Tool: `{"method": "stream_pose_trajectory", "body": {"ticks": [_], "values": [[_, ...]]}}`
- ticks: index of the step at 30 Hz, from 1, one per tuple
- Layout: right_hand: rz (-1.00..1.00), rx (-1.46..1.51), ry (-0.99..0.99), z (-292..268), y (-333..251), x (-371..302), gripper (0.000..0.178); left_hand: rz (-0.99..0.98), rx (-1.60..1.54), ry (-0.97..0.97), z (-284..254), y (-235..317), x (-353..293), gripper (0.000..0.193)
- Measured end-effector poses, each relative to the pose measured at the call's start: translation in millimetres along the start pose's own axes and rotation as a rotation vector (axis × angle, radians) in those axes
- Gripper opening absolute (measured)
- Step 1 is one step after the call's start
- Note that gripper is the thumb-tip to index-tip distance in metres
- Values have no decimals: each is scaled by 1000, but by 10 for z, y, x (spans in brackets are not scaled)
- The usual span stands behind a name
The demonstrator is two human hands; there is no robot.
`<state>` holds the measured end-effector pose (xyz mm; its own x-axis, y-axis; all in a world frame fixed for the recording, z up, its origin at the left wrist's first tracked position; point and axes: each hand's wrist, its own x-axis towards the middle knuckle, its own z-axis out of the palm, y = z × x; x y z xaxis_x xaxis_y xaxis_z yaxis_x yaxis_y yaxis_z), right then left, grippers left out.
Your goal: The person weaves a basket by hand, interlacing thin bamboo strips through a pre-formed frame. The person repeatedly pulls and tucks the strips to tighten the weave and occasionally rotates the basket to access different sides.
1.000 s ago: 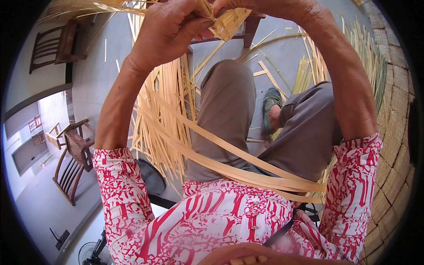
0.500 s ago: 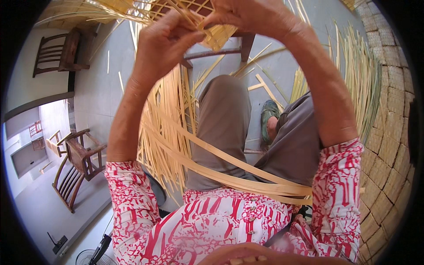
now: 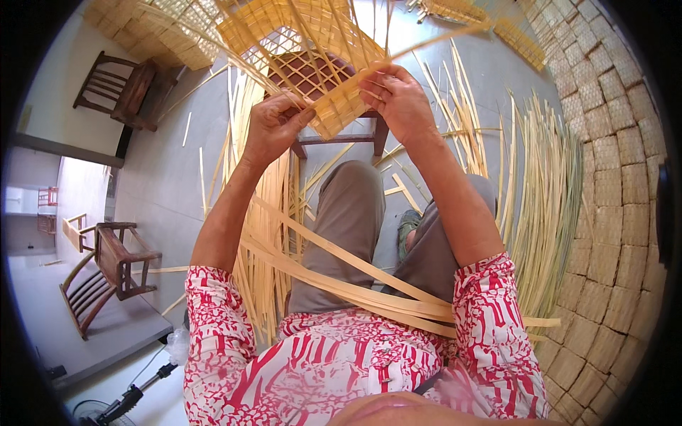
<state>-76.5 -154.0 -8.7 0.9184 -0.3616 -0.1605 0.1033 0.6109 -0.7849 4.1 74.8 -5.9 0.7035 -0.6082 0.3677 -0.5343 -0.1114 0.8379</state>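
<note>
In front of me is a partly woven bamboo basket [image 3: 339,112], with open lattice in its middle, denser yellow walls and long loose strips sticking up. My left hand [image 3: 275,129] pinches its near wall at the left corner, thumb and fingers closed. Farther right, my right hand [image 3: 401,101] is closed on the upper edge of the same wall, where a long strip runs off to the right. The fingertips partly hide what they grip. Beneath the basket stands a dark reddish wooden stool [image 3: 379,136]. Several flat bamboo strips [image 3: 348,290] lie across my lap.
Long pale strips [image 3: 266,234] lie beside my left leg. A greenish bundle of strips [image 3: 543,206] spreads at the right, next to stacked woven pieces [image 3: 611,234]. Wooden chairs [image 3: 122,248] stand to the left. A fan [image 3: 106,412] shows at the lower left.
The basket has come lower in view, showing more of its lattice and walls. Both hands are lower; the right hand has moved apart from the left along the basket's edge.
</note>
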Motion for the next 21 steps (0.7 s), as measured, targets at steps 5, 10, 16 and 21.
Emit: {"method": "stream_pose_trajectory", "body": {"ticks": [5, 10, 16, 21], "values": [[193, 473, -209, -65, -65, 81, 17, -44, -17, 23, 33, 12, 31, 13], [49, -166, -311, 300, -198, -33, 25, 59, 66, 31, 47, -55, 19, 14], [-236, -567, -650, 495, -188, -245, 28, 108, 63, 9, -13, -78, 40, 16], [-414, -860, -357, 413, -107, -184, 30, 68, 50, -6, 47, -23, 27, 21]]}}
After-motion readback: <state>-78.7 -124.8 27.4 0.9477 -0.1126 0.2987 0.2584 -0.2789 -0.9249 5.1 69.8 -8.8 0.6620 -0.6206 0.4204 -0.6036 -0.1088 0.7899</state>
